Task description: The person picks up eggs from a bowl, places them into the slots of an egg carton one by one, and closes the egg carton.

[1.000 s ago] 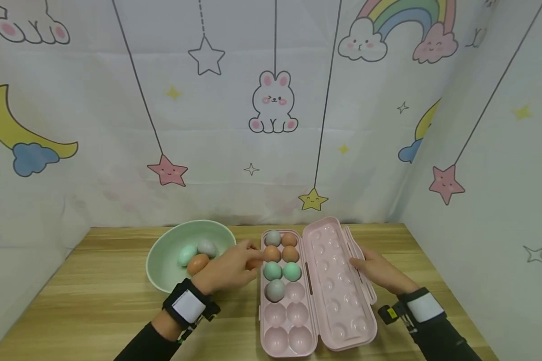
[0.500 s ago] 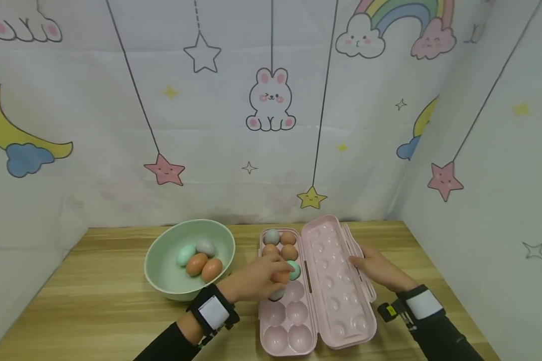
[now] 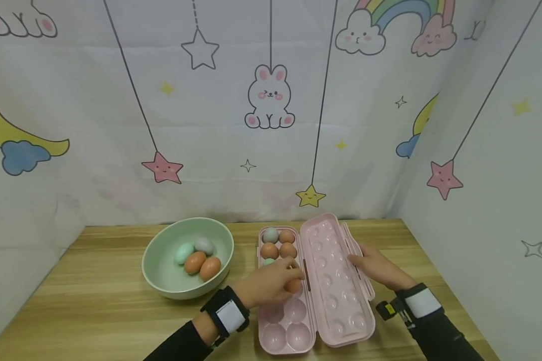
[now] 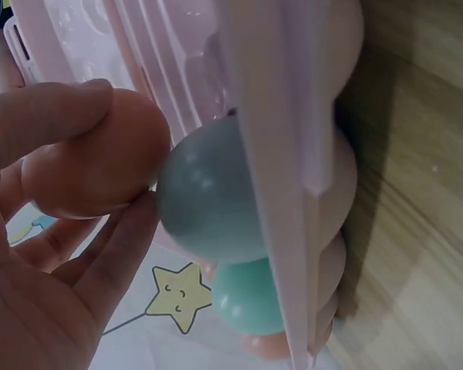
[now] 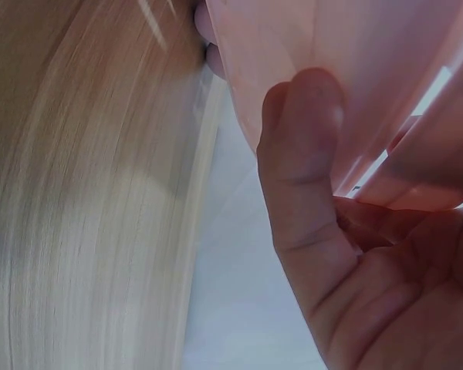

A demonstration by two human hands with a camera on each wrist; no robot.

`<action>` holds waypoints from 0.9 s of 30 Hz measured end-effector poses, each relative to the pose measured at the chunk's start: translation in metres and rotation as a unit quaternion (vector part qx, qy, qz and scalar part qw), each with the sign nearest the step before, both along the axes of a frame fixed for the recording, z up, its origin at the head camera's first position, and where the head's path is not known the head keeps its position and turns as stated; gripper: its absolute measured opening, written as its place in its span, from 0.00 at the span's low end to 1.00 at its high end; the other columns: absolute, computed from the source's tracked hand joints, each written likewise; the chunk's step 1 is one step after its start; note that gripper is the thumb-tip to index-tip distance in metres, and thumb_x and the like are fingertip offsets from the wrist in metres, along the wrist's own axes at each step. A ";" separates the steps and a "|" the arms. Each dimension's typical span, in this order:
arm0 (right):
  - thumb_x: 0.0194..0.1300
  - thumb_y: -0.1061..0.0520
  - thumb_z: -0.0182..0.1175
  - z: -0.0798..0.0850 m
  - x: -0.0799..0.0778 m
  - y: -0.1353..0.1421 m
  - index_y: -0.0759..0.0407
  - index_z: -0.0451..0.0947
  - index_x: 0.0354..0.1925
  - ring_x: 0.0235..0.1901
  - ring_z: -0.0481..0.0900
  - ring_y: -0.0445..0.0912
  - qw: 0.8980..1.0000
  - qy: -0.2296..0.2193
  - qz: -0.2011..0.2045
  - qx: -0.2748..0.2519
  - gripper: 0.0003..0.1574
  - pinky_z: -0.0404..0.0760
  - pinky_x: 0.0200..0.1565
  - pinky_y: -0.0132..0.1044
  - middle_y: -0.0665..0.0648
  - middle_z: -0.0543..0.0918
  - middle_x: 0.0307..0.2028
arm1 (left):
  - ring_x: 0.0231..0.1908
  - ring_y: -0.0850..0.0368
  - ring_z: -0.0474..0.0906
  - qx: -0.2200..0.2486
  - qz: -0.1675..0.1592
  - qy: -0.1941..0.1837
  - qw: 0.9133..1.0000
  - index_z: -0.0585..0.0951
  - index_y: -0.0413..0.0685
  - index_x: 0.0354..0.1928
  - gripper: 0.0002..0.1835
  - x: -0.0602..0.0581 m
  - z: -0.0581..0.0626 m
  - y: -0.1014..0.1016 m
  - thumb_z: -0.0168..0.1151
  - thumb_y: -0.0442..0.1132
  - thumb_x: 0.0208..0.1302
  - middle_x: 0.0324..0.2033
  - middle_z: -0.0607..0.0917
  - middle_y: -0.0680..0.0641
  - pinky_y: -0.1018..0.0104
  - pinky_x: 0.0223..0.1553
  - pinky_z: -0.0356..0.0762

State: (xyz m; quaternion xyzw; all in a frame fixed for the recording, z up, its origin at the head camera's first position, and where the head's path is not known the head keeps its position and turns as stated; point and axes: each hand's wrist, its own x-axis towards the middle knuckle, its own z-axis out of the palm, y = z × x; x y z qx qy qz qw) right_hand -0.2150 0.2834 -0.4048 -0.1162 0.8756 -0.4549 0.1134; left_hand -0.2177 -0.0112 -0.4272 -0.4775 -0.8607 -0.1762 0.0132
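Note:
My left hand (image 3: 271, 283) pinches a brown egg (image 4: 100, 158) between thumb and fingers, over the middle of the pink egg carton (image 3: 274, 337). In the left wrist view the held egg is right beside a grey egg (image 4: 212, 193) seated in the carton, with a green egg (image 4: 251, 297) farther along. Brown eggs (image 3: 288, 250) and another grey egg (image 3: 271, 235) fill the carton's far cups; my left hand hides some of the middle ones. My right hand (image 3: 379, 265) grips the outer edge of the carton's opened lid (image 3: 334, 286), thumb on its surface (image 5: 401, 62).
A light green bowl (image 3: 155, 273) stands left of the carton with a green egg (image 3: 184, 253), a grey egg (image 3: 204, 245) and two brown eggs (image 3: 195, 262) in it. The wooden table (image 3: 86, 301) ends at a patterned cloth backdrop (image 3: 208, 125).
My left hand has carried the brown egg from beside the bowl rightward over the carton, then a little farther right. The right hand keeps its hold on the lid.

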 end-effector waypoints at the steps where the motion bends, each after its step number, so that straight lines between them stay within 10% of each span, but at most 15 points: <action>1: 0.74 0.58 0.42 0.000 0.000 0.000 0.73 0.49 0.72 0.51 0.76 0.55 1.000 0.001 0.001 0.003 0.35 0.76 0.48 0.47 0.71 0.70 0.59 | 0.40 0.63 0.73 -0.006 0.000 0.006 1.000 0.81 0.54 0.52 0.21 0.000 -0.001 0.001 0.67 0.38 0.53 0.46 0.73 0.51 0.77 0.39 0.70; 11: 0.74 0.58 0.41 -0.004 -0.003 0.001 0.71 0.49 0.73 0.56 0.72 0.58 1.000 0.002 -0.008 0.014 0.35 0.73 0.52 0.50 0.71 0.67 0.62 | 0.36 0.64 0.68 -0.032 -0.014 0.062 0.997 0.81 0.55 0.46 0.16 -0.001 -0.012 0.008 0.67 0.38 0.53 0.36 0.71 0.56 0.76 0.36 0.66; 27: 0.74 0.58 0.42 -0.004 -0.001 0.001 0.72 0.47 0.73 0.56 0.72 0.59 1.000 0.000 0.000 0.002 0.36 0.73 0.52 0.50 0.72 0.66 0.63 | 0.36 0.64 0.69 -0.053 0.012 0.038 0.998 0.80 0.57 0.44 0.17 -0.003 -0.014 0.011 0.70 0.39 0.50 0.35 0.72 0.59 0.75 0.35 0.67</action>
